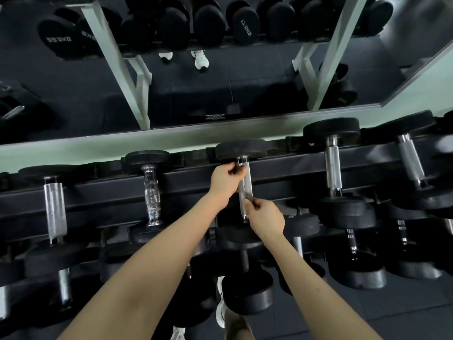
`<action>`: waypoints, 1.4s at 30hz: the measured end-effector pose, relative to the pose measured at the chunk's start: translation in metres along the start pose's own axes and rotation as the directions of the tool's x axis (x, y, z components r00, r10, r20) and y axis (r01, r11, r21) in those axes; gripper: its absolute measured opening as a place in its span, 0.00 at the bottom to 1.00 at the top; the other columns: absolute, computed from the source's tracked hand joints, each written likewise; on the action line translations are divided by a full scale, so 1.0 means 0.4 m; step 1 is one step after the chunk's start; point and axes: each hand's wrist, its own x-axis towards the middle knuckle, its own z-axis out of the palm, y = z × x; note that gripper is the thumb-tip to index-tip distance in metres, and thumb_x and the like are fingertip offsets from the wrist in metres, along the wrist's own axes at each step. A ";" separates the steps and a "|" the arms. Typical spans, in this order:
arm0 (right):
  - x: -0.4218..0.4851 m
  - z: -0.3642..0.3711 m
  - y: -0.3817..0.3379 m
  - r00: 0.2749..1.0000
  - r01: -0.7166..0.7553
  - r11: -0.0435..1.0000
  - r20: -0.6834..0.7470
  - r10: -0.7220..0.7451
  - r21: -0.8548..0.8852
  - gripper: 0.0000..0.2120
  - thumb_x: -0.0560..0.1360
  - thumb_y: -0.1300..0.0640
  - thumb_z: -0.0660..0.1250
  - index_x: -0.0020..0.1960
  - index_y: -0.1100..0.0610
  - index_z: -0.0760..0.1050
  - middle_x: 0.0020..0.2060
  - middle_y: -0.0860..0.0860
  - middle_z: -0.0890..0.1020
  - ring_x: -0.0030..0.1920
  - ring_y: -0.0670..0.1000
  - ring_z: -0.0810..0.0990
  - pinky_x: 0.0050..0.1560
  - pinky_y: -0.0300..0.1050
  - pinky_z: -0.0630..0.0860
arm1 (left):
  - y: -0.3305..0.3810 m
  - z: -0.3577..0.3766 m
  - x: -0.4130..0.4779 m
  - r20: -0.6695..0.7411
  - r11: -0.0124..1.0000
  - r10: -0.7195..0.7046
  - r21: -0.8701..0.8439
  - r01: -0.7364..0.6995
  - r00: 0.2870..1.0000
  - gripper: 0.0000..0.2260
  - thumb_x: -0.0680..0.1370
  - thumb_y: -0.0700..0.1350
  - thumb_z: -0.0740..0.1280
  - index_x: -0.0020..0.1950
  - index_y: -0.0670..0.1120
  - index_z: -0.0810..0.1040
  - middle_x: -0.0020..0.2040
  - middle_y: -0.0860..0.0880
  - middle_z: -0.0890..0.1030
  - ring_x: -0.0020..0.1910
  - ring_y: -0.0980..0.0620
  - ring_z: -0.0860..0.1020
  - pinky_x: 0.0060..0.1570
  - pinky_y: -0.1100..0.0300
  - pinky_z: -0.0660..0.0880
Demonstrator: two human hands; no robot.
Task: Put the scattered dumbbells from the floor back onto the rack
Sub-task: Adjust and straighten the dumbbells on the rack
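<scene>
Both hands (245, 200) on dumbbell (244, 190), neighbours (333, 168) alongside.

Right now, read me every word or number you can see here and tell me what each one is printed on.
"55.5KG", or close to it, mirrored: white print on the end of a reflected dumbbell head in the mirror, upper left.
Ends in "KG", mirrored; digits unclear: reflected dumbbell head top centre.
Partly cut-off white print on the neighbouring reflected head: unreadable.
Faint marks on the rack-side dumbbell head by the right hand: too blurred.
</scene>
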 end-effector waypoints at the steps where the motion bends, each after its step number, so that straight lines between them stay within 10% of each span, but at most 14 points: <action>1: -0.003 -0.003 -0.004 1.000 0.000 1.000 0.004 0.000 0.007 0.16 0.78 0.46 0.59 0.50 0.54 0.80 0.32 0.47 0.79 0.36 0.49 0.76 0.36 0.43 0.68 | 0.005 -0.001 -0.007 -0.005 1.000 -0.012 0.006 0.012 1.000 0.15 0.76 0.42 0.67 0.62 0.41 0.77 0.48 0.50 0.79 0.50 0.52 0.77 0.60 0.47 0.76; 7: -0.042 -0.038 -0.009 0.996 0.007 0.993 -0.094 0.004 0.114 0.19 0.78 0.46 0.61 0.64 0.55 0.76 0.58 0.51 0.83 0.61 0.54 0.78 0.59 0.46 0.71 | 0.014 -0.045 -0.051 -0.043 0.999 -0.048 -0.024 0.047 0.998 0.09 0.77 0.44 0.67 0.53 0.40 0.76 0.43 0.46 0.80 0.42 0.47 0.79 0.49 0.48 0.79; 25: -0.098 -0.412 0.224 0.897 -0.060 0.991 -0.428 0.108 0.124 0.13 0.79 0.52 0.60 0.56 0.56 0.79 0.52 0.52 0.84 0.55 0.55 0.79 0.48 0.42 0.66 | 0.079 0.161 -0.171 0.112 0.997 0.044 0.050 -0.050 0.993 0.07 0.79 0.43 0.64 0.44 0.42 0.77 0.38 0.46 0.79 0.37 0.50 0.78 0.42 0.58 0.79; 33: 0.169 -0.490 0.252 0.997 0.057 0.998 -0.054 -0.059 -0.031 0.18 0.77 0.47 0.63 0.59 0.59 0.76 0.55 0.55 0.82 0.58 0.57 0.79 0.55 0.47 0.72 | 0.101 0.454 -0.021 -0.063 0.992 -0.029 0.120 0.037 0.998 0.12 0.75 0.49 0.68 0.50 0.40 0.80 0.42 0.46 0.81 0.48 0.45 0.80 0.57 0.49 0.77; 42: 0.270 -0.423 0.292 0.970 0.109 0.994 0.219 -0.108 0.007 0.16 0.77 0.48 0.63 0.61 0.54 0.71 0.57 0.51 0.80 0.58 0.55 0.78 0.52 0.47 0.71 | 0.141 0.574 0.040 -0.012 0.993 -0.097 -0.062 0.096 0.995 0.03 0.77 0.41 0.66 0.44 0.46 0.77 0.42 0.46 0.81 0.41 0.49 0.80 0.45 0.59 0.79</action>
